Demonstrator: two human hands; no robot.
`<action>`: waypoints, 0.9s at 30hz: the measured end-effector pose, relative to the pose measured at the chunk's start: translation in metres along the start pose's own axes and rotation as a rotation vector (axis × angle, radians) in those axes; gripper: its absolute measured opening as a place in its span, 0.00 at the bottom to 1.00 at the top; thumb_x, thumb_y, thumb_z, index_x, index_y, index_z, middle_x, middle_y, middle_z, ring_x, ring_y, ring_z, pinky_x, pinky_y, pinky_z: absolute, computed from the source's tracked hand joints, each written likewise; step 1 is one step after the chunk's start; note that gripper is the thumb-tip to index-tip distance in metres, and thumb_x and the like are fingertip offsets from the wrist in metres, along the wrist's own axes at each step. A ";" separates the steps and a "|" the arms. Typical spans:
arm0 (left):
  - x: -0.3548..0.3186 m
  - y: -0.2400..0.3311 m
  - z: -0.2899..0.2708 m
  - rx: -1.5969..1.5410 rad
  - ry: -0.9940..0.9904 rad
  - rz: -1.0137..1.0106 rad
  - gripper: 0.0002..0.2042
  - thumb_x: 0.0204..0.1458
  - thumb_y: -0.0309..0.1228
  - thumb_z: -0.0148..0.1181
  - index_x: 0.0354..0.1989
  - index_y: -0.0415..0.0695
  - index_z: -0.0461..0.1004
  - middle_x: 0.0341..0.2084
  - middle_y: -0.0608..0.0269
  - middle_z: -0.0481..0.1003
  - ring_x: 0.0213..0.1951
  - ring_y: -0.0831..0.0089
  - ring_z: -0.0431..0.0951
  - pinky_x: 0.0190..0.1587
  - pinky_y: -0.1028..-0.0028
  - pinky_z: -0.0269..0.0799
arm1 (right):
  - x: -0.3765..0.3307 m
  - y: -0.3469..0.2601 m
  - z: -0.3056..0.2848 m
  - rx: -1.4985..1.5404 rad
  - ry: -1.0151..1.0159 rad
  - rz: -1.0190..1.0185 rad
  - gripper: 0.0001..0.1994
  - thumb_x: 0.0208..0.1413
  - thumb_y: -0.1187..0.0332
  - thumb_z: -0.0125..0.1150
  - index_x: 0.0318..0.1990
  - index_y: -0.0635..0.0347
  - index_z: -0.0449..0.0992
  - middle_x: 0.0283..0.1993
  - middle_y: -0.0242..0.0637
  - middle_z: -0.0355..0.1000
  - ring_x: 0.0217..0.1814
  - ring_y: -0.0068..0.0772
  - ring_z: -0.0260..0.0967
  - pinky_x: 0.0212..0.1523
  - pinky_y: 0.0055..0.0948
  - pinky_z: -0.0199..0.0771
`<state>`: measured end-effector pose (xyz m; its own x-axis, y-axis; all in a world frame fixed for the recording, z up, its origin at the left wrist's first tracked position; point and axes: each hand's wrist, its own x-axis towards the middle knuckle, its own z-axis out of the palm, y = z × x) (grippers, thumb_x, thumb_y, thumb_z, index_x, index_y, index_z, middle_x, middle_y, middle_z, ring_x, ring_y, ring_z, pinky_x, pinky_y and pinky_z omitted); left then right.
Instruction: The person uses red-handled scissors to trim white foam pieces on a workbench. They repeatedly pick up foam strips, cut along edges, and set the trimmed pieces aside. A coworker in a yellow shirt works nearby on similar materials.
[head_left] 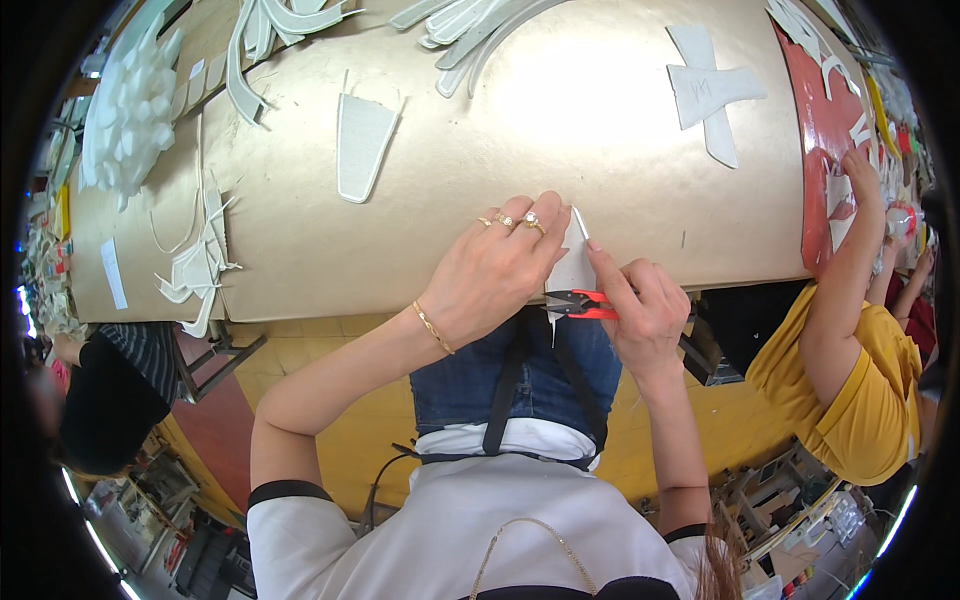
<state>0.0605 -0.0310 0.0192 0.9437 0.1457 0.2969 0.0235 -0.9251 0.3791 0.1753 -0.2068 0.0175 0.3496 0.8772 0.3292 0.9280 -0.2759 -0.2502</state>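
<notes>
White panel (572,262) sits between your two hands, at the near edge of the gold-coloured table (270,250). To its left, your left hand (497,262) lies over it, fingers together; whether the hidden thumb pinches it, I cannot tell. On the right, your right hand (645,310) is clamped on red-handled snips (598,312), blades pointing left across the panel's near part, one fingertip at its right edge. If your left hold slackens, the panel could shift and get nicked; blades pushed further left might catch your left fingers.
</notes>
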 end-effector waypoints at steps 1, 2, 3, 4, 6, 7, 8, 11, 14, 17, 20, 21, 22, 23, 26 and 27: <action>0.000 0.000 0.000 -0.004 0.005 0.001 0.17 0.53 0.30 0.60 0.48 0.32 0.71 0.43 0.57 0.69 0.42 0.66 0.74 0.41 0.68 0.75 | 0.000 0.000 0.000 0.001 -0.007 0.003 0.26 0.38 0.73 0.63 0.51 0.51 0.82 0.25 0.28 0.57 0.23 0.26 0.59 0.22 0.27 0.61; 0.001 0.000 0.000 -0.007 0.010 0.003 0.17 0.53 0.30 0.61 0.48 0.32 0.72 0.43 0.57 0.69 0.42 0.66 0.74 0.41 0.68 0.75 | 0.000 -0.001 -0.001 -0.003 -0.013 0.007 0.26 0.38 0.73 0.62 0.51 0.51 0.82 0.25 0.28 0.56 0.23 0.26 0.59 0.23 0.27 0.61; 0.001 0.000 0.000 -0.002 0.011 0.006 0.17 0.53 0.30 0.61 0.48 0.32 0.72 0.43 0.57 0.69 0.42 0.66 0.74 0.41 0.68 0.75 | 0.000 -0.001 -0.001 -0.004 -0.020 0.011 0.25 0.38 0.73 0.62 0.51 0.51 0.82 0.25 0.28 0.56 0.23 0.26 0.59 0.23 0.27 0.61; 0.001 0.000 0.000 0.004 0.012 0.008 0.17 0.53 0.30 0.61 0.48 0.32 0.72 0.43 0.57 0.69 0.42 0.66 0.74 0.41 0.68 0.75 | 0.000 -0.002 -0.001 -0.003 -0.029 0.016 0.25 0.39 0.73 0.62 0.51 0.52 0.82 0.25 0.28 0.56 0.23 0.26 0.59 0.23 0.27 0.61; 0.000 0.000 -0.001 -0.003 -0.008 -0.003 0.18 0.52 0.30 0.62 0.49 0.33 0.72 0.44 0.57 0.69 0.43 0.64 0.74 0.42 0.68 0.75 | 0.001 -0.002 -0.002 -0.014 -0.039 0.013 0.25 0.39 0.73 0.61 0.51 0.52 0.81 0.25 0.28 0.56 0.23 0.26 0.59 0.23 0.27 0.61; 0.000 0.001 -0.001 -0.016 -0.029 -0.017 0.19 0.52 0.29 0.63 0.51 0.34 0.72 0.45 0.56 0.69 0.43 0.63 0.74 0.44 0.67 0.74 | 0.002 -0.002 -0.003 -0.018 -0.045 0.013 0.25 0.40 0.73 0.61 0.51 0.52 0.81 0.25 0.29 0.56 0.24 0.26 0.59 0.23 0.27 0.61; 0.000 0.001 -0.001 -0.033 -0.051 -0.029 0.20 0.51 0.28 0.64 0.53 0.35 0.71 0.46 0.55 0.69 0.44 0.61 0.74 0.45 0.66 0.73 | 0.002 -0.002 -0.003 -0.023 -0.046 0.008 0.25 0.40 0.73 0.61 0.52 0.52 0.81 0.25 0.29 0.56 0.24 0.26 0.59 0.23 0.27 0.61; -0.001 -0.001 -0.001 0.000 -0.030 0.008 0.17 0.53 0.30 0.61 0.49 0.32 0.72 0.43 0.57 0.69 0.42 0.66 0.74 0.42 0.68 0.76 | 0.004 -0.004 -0.006 -0.034 -0.061 0.001 0.24 0.42 0.73 0.60 0.52 0.53 0.81 0.26 0.29 0.57 0.24 0.26 0.60 0.23 0.27 0.62; -0.001 -0.003 0.002 -0.017 0.017 0.026 0.19 0.51 0.28 0.61 0.51 0.34 0.72 0.44 0.56 0.69 0.42 0.64 0.74 0.43 0.68 0.76 | 0.006 -0.006 -0.008 -0.044 -0.094 0.001 0.23 0.43 0.73 0.60 0.52 0.55 0.80 0.26 0.29 0.57 0.25 0.27 0.61 0.24 0.27 0.63; -0.002 -0.007 0.002 -0.032 0.001 0.053 0.22 0.48 0.26 0.60 0.54 0.37 0.72 0.46 0.55 0.69 0.44 0.62 0.74 0.44 0.68 0.76 | 0.009 -0.008 -0.011 -0.053 -0.108 -0.004 0.23 0.41 0.74 0.62 0.51 0.55 0.80 0.26 0.30 0.58 0.25 0.27 0.62 0.24 0.27 0.63; -0.002 -0.007 0.002 -0.009 -0.052 0.043 0.24 0.46 0.26 0.60 0.56 0.39 0.72 0.48 0.54 0.69 0.45 0.61 0.73 0.45 0.66 0.76 | 0.013 -0.009 -0.013 -0.046 -0.107 0.015 0.24 0.38 0.75 0.67 0.49 0.53 0.81 0.24 0.30 0.59 0.24 0.29 0.63 0.24 0.30 0.63; -0.001 -0.006 0.001 -0.015 -0.063 0.032 0.24 0.46 0.26 0.60 0.56 0.39 0.72 0.48 0.54 0.68 0.46 0.62 0.73 0.45 0.66 0.76 | 0.014 -0.010 -0.014 -0.050 -0.106 0.018 0.24 0.38 0.75 0.67 0.49 0.53 0.81 0.25 0.31 0.59 0.24 0.29 0.63 0.24 0.30 0.63; -0.001 -0.006 0.001 -0.018 -0.077 0.022 0.24 0.47 0.26 0.59 0.56 0.39 0.72 0.48 0.55 0.68 0.46 0.62 0.72 0.45 0.66 0.76 | 0.015 -0.012 -0.015 -0.053 -0.105 0.021 0.23 0.38 0.76 0.67 0.49 0.53 0.81 0.25 0.31 0.59 0.24 0.30 0.63 0.24 0.31 0.64; -0.002 -0.006 0.001 -0.022 -0.089 0.015 0.24 0.47 0.26 0.59 0.56 0.39 0.72 0.48 0.55 0.68 0.46 0.62 0.72 0.45 0.66 0.76 | 0.014 -0.014 -0.019 -0.041 -0.130 0.076 0.22 0.41 0.75 0.66 0.49 0.53 0.81 0.26 0.32 0.60 0.24 0.31 0.64 0.25 0.30 0.65; -0.003 -0.004 -0.001 0.054 -0.107 0.023 0.23 0.49 0.29 0.59 0.56 0.39 0.72 0.48 0.56 0.68 0.45 0.64 0.71 0.44 0.69 0.74 | 0.004 -0.025 -0.036 0.062 -0.179 0.294 0.18 0.45 0.75 0.64 0.48 0.55 0.80 0.28 0.35 0.65 0.26 0.34 0.67 0.27 0.29 0.67; -0.004 -0.001 -0.001 0.065 -0.095 -0.002 0.23 0.50 0.30 0.61 0.56 0.40 0.72 0.48 0.57 0.68 0.46 0.63 0.72 0.45 0.67 0.73 | 0.000 -0.028 -0.042 0.142 -0.180 0.406 0.18 0.44 0.77 0.64 0.46 0.57 0.80 0.29 0.37 0.67 0.26 0.36 0.68 0.27 0.28 0.67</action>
<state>0.0561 -0.0302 0.0180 0.9705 0.1165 0.2110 0.0437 -0.9460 0.3213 0.1542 -0.2158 0.0631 0.6414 0.7669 0.0189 0.6895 -0.5656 -0.4524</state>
